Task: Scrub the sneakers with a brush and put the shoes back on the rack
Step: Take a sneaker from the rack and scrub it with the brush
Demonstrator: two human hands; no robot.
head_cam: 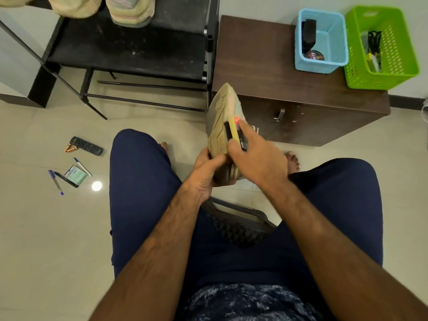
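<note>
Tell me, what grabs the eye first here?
At the centre, the left hand holds a tan sneaker sole-up while the right hand presses a yellow brush against the sole. At the upper right, a bright green basket and a blue basket sit on a brown cabinet.

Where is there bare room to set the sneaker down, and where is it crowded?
Free: the rack shelf, on the near side of the shoes; the cabinet top, left of the blue basket. Crowded: the cabinet's right end, where the green basket adjoins the blue; the floor around the remote and pens.
</note>
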